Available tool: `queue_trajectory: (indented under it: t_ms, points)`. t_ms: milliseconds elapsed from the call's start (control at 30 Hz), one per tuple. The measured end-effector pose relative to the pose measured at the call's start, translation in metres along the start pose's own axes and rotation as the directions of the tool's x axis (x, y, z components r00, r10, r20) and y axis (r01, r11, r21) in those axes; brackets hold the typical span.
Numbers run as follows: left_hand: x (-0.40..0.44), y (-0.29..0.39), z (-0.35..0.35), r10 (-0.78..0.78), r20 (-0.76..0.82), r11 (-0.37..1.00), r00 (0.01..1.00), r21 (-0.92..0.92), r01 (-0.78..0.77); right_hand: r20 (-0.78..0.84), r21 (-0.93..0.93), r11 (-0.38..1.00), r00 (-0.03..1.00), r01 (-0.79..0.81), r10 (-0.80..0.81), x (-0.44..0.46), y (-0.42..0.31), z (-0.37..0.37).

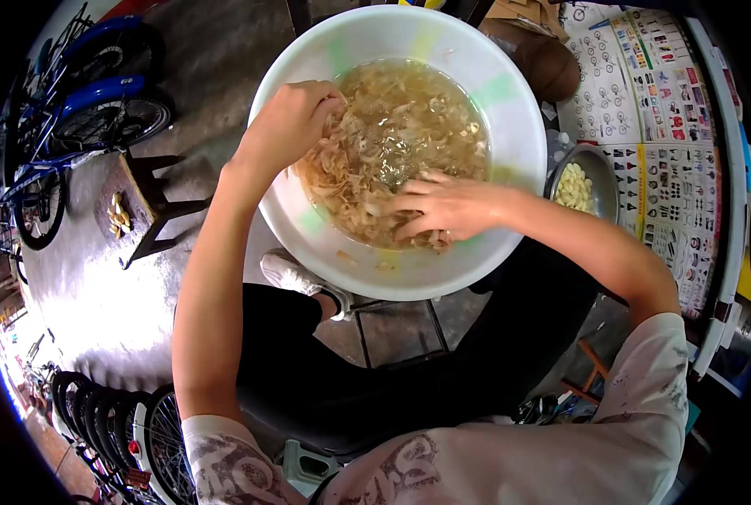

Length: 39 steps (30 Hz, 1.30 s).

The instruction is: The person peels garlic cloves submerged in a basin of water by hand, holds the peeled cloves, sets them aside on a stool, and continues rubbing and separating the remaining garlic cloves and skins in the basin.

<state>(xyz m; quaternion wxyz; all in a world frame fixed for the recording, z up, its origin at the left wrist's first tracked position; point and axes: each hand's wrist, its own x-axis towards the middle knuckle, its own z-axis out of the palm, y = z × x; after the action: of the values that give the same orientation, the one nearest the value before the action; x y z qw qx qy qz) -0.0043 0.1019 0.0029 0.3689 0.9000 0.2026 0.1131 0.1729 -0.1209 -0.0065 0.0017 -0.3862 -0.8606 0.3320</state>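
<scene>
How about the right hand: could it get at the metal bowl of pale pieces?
Probably yes: the right hand would only need to clear the white basin's rim; the metal bowl sits just beyond, uncovered.

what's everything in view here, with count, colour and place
bicycles: several, blue, upper left
wheels: several, black, lower left
stool: one, brown, left
chunks: several, tan, on stool
basin: one, white, centre
water: one pool, yellowish, in basin
peels: many, brownish, in water
bowl: one, silver, right of basin
cloves: many, cream, in bowl
round thing: one, brown, above bowl
picture sheets: several, white, right
shoe: one, white, below basin
trousers: one, black, below basin
shirt: one, pale, bottom
left hand: one, bare, at peels
right hand: one, bare, in basin
</scene>
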Motion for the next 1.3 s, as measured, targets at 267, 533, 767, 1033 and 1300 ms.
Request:
queue_trajectory:
  t_ms: [267,533,767,1033,1300]
  points:
    - [0.001,-0.007,0.005,0.06,-0.024,0.995,0.998,0.077,-0.058,0.09,0.303,0.906,0.955,-0.296,0.282,0.002,-0.014,0.034]
    - [-0.007,0.008,0.011,-0.011,0.058,0.999,0.998,0.047,0.008,0.13,0.743,0.613,0.957,-0.268,0.261,0.006,-0.003,0.036]
    - [-0.017,0.028,0.032,0.01,0.089,0.966,0.996,-0.258,0.013,0.015,0.958,0.199,0.73,-0.205,0.683,0.008,-0.009,-0.001]
    - [-0.019,0.071,0.04,-0.13,-0.074,0.973,0.989,-0.204,0.112,-0.123,0.937,-0.065,0.498,0.343,0.858,0.025,0.004,-0.011]
    - [-0.019,0.068,0.041,-0.414,-0.226,0.871,0.881,-0.379,0.312,0.07,0.852,-0.247,0.367,0.461,0.928,0.02,0.012,-0.015]
